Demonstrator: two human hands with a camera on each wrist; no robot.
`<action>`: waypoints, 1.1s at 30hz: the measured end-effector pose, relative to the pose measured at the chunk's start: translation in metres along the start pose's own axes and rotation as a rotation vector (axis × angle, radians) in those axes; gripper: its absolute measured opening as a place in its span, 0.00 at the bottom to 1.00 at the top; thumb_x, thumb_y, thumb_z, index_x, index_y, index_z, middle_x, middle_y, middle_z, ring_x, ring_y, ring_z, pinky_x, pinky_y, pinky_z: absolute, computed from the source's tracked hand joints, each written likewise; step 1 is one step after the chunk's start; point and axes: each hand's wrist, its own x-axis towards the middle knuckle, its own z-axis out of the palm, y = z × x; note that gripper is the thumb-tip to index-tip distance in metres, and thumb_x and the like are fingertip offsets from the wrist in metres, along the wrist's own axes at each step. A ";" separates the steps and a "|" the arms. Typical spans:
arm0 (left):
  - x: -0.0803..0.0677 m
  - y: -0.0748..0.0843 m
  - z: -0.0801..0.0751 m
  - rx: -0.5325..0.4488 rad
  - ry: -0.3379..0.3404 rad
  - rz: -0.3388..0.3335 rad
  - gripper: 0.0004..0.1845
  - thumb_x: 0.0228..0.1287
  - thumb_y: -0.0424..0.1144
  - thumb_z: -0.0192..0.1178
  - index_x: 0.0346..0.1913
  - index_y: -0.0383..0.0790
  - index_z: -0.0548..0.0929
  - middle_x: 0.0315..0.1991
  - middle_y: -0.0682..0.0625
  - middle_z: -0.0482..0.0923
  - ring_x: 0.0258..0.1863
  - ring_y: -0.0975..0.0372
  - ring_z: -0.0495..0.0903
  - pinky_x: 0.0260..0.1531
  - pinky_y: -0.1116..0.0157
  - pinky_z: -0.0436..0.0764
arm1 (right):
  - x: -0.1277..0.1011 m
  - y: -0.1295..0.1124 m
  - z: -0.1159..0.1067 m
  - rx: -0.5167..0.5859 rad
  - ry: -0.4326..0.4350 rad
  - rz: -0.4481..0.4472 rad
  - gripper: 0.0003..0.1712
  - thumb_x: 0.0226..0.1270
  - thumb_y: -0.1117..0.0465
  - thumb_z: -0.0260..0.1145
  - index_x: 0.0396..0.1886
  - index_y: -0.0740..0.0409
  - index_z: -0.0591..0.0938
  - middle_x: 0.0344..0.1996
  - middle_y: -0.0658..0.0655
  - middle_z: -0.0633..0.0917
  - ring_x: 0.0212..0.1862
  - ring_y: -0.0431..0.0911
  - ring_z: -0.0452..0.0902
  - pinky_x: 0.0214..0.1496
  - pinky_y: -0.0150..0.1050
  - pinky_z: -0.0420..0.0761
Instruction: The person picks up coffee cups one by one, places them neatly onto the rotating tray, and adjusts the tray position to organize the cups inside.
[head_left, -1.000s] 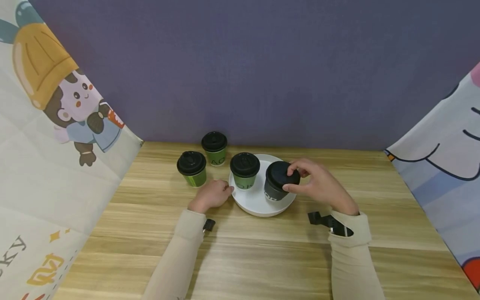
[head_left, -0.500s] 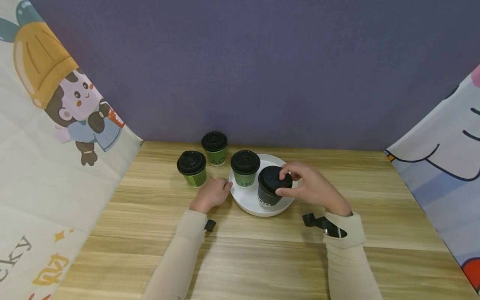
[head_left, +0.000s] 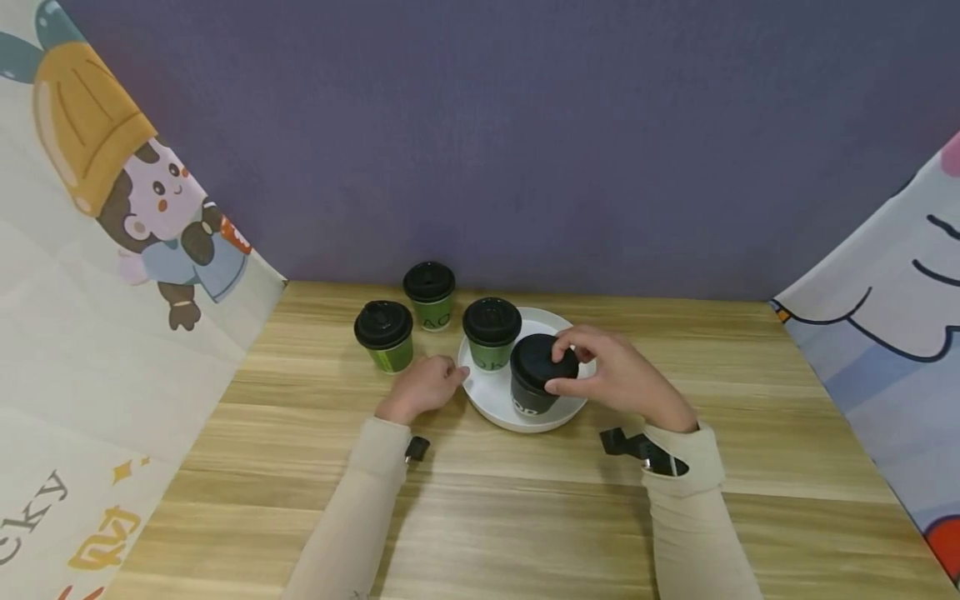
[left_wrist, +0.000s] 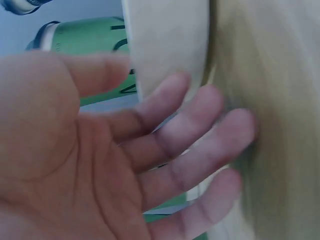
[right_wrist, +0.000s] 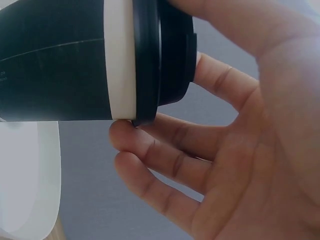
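On the round white plastic plate, shifted leftward over the last second: the black paper cup with black lid, now standing just beside the green paper cup with black lid. Probably a placement nearly settled. Right hand pinching the lid rim, thumb near side, fingers curled round the far edge. Left hand loosely opened, fingertips touching the plate's left rim, gripping nothing.
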 end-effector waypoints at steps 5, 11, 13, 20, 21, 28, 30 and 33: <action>-0.005 0.005 -0.006 0.037 -0.092 0.041 0.23 0.77 0.54 0.54 0.25 0.45 0.80 0.19 0.54 0.69 0.20 0.61 0.68 0.22 0.65 0.66 | 0.000 0.000 0.001 -0.007 -0.004 -0.008 0.19 0.56 0.46 0.80 0.40 0.41 0.79 0.38 0.44 0.78 0.38 0.42 0.69 0.39 0.36 0.69; -0.006 0.010 -0.005 -0.006 -0.199 0.047 0.25 0.77 0.54 0.54 0.29 0.39 0.85 0.18 0.55 0.70 0.19 0.62 0.66 0.21 0.65 0.65 | -0.001 0.004 0.000 -0.012 -0.013 -0.011 0.19 0.57 0.45 0.80 0.41 0.41 0.79 0.37 0.43 0.78 0.38 0.42 0.69 0.39 0.36 0.69; -0.006 0.011 -0.003 -0.017 -0.215 0.043 0.25 0.78 0.54 0.53 0.29 0.38 0.85 0.18 0.55 0.71 0.18 0.62 0.66 0.21 0.65 0.65 | -0.001 0.005 0.000 -0.007 -0.018 -0.012 0.19 0.57 0.45 0.80 0.41 0.41 0.79 0.37 0.44 0.77 0.38 0.42 0.69 0.39 0.37 0.69; -0.003 0.009 -0.001 -0.054 -0.212 0.025 0.24 0.79 0.52 0.52 0.31 0.39 0.85 0.20 0.54 0.76 0.18 0.63 0.70 0.21 0.66 0.67 | 0.001 0.005 0.001 -0.006 -0.019 -0.030 0.20 0.57 0.46 0.80 0.41 0.42 0.79 0.35 0.45 0.77 0.38 0.43 0.69 0.40 0.37 0.69; -0.002 0.008 -0.001 -0.055 -0.206 0.026 0.23 0.79 0.52 0.51 0.32 0.39 0.85 0.20 0.54 0.77 0.18 0.63 0.70 0.22 0.66 0.68 | 0.001 0.005 0.002 -0.007 -0.019 -0.034 0.20 0.57 0.46 0.80 0.41 0.42 0.79 0.35 0.45 0.77 0.38 0.44 0.69 0.40 0.37 0.69; -0.001 0.007 0.001 -0.044 -0.149 0.017 0.22 0.81 0.49 0.49 0.33 0.40 0.85 0.24 0.52 0.80 0.22 0.62 0.74 0.24 0.66 0.71 | 0.001 0.004 0.007 -0.010 -0.022 -0.039 0.19 0.57 0.46 0.80 0.40 0.41 0.79 0.36 0.44 0.77 0.38 0.44 0.70 0.39 0.37 0.70; -0.003 0.004 0.001 -0.050 -0.135 0.012 0.21 0.81 0.48 0.48 0.34 0.40 0.85 0.25 0.51 0.81 0.23 0.61 0.76 0.25 0.65 0.72 | -0.001 -0.001 0.012 -0.017 -0.018 -0.033 0.19 0.57 0.45 0.80 0.40 0.41 0.79 0.37 0.43 0.78 0.38 0.42 0.69 0.39 0.36 0.70; -0.006 0.001 0.002 -0.069 -0.119 0.006 0.21 0.82 0.47 0.47 0.36 0.40 0.86 0.27 0.51 0.82 0.23 0.61 0.77 0.26 0.65 0.73 | -0.004 -0.008 0.018 -0.025 -0.010 -0.025 0.19 0.57 0.45 0.80 0.40 0.41 0.79 0.36 0.43 0.78 0.38 0.42 0.70 0.39 0.36 0.70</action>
